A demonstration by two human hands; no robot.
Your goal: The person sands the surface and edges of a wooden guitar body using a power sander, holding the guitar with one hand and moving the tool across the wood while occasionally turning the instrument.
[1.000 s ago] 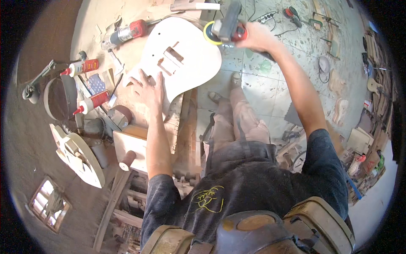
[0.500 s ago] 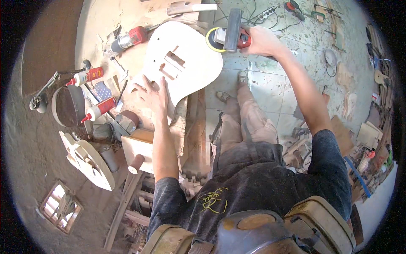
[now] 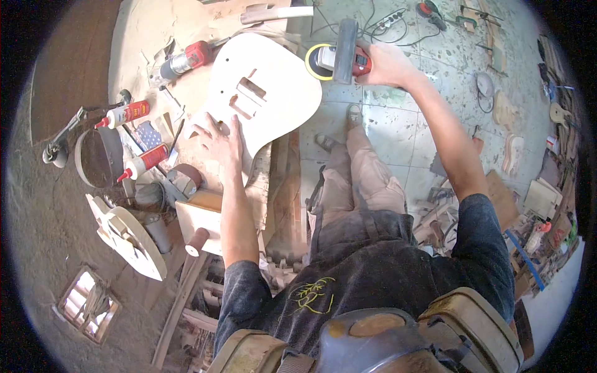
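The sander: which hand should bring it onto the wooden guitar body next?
Probably the right hand: it already grips the sander just beside the guitar body. The left hand lies flat on that body, pinning it to the workbench.

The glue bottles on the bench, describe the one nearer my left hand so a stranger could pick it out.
On the dusty workbench, look left of the pale guitar body under the left hand. Two white, red-labelled glue bottles lie there; yours is the nearer glue bottle, beside the round dark pan, below its twin.
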